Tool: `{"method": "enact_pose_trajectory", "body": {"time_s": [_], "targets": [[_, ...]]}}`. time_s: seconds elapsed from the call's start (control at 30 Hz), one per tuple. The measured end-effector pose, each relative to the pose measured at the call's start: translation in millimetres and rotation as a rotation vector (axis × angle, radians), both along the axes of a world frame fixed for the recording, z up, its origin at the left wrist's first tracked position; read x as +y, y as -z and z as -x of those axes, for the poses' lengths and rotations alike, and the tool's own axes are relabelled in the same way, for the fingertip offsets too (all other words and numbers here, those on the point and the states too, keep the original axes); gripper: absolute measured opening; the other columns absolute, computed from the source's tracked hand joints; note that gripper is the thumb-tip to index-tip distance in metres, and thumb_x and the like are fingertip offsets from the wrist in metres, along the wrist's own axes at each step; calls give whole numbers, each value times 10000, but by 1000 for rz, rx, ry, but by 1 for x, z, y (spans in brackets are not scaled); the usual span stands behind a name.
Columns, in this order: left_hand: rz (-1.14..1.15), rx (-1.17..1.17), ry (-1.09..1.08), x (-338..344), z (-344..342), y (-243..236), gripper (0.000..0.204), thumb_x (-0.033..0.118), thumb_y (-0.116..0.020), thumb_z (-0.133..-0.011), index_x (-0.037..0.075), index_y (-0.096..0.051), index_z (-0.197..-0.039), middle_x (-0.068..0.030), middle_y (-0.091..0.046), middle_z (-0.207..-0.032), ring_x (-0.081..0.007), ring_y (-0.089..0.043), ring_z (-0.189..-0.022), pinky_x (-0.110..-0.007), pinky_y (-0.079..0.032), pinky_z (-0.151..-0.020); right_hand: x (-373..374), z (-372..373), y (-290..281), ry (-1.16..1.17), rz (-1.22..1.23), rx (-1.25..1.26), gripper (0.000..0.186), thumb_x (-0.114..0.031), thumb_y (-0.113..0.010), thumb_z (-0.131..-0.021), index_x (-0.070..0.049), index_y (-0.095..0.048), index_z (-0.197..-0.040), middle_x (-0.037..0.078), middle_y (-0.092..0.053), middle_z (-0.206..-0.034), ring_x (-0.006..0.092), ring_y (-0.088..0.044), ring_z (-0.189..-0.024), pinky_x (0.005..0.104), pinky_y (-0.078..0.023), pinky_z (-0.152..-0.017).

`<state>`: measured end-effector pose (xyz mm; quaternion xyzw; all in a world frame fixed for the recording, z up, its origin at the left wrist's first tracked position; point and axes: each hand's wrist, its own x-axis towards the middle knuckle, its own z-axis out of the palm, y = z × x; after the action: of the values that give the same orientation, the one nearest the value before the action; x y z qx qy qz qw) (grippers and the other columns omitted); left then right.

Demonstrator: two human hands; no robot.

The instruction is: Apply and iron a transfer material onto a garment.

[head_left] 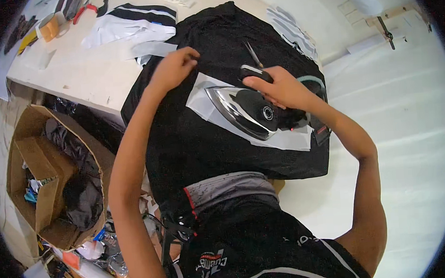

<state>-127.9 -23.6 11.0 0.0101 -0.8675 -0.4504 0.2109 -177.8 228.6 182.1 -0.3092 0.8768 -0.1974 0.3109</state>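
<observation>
Right hand closed around handle of iron; iron lies under this hand, on white paper over black cloth, tip toward left hand; left hand half-curled, apart from iron; cannot tell if it touches cloth; scissors just beyond handle.

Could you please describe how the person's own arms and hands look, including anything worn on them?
The left hand and right hand are ungloved, and I see no ring, watch or bracelet. The left arm and right arm are without sleeves. The sleeveless top is black, with white trim and white-and-red print.
</observation>
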Motion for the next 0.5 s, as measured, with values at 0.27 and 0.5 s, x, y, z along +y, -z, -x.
{"method": "enact_pose_trajectory", "body": {"time_s": [0.27,0.5], "targets": [[-288,314,-525,25,-109,-27,142,94,-606,-909,13,-677,-1002,-127,-660,-870,-228,-616,-756,-318,-475,-709,-27,12,15,-135,-71,194,624,-553,-569,-915,48,-599,-750,55,-473,-520,141,-494,-514,332,-404,-525],[70,245,-763,101,-167,1,158,42,-663,-822,97,-707,-963,-62,-610,-912,-267,-551,-926,-383,-429,-804,-34,11,29,-220,-194,197,626,-550,-561,-919,67,-668,-939,131,-614,-681,180,-580,-646,342,-462,-645]]}}
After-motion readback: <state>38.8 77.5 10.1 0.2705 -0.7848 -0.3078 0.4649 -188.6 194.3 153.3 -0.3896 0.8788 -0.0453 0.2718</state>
